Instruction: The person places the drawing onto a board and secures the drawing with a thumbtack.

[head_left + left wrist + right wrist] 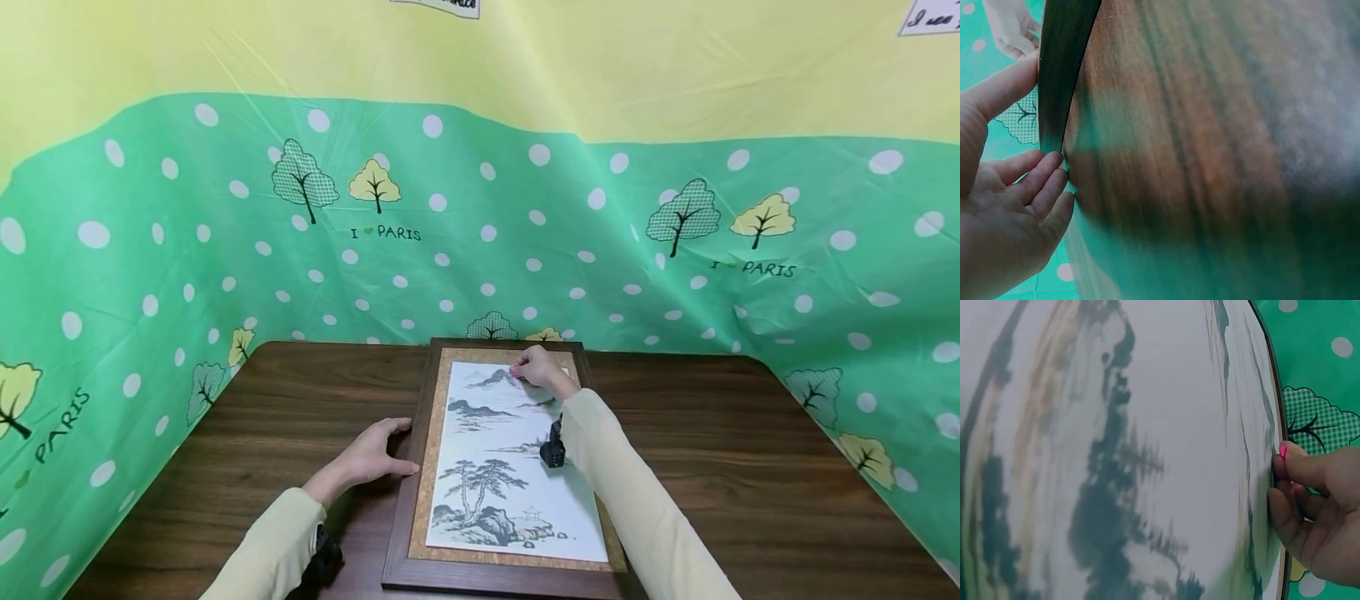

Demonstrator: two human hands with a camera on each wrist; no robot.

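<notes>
A brown-framed cork board lies on the table, with a white sheet printed with an ink landscape on top. My right hand is over the upper part of the sheet. Between its thumb and fingers it pinches a small pink push pin, of which just a bit of pink shows. The fingers are close to the sheet's surface; its tip is hidden. My left hand rests against the board's left side, fingers nearly straight. In the left wrist view, the thumb and fingertips touch the frame's edge.
The dark wood table extends to both sides of the board. Behind it hangs a green and yellow cloth with white dots and printed trees. The board's far end reaches the table's back edge.
</notes>
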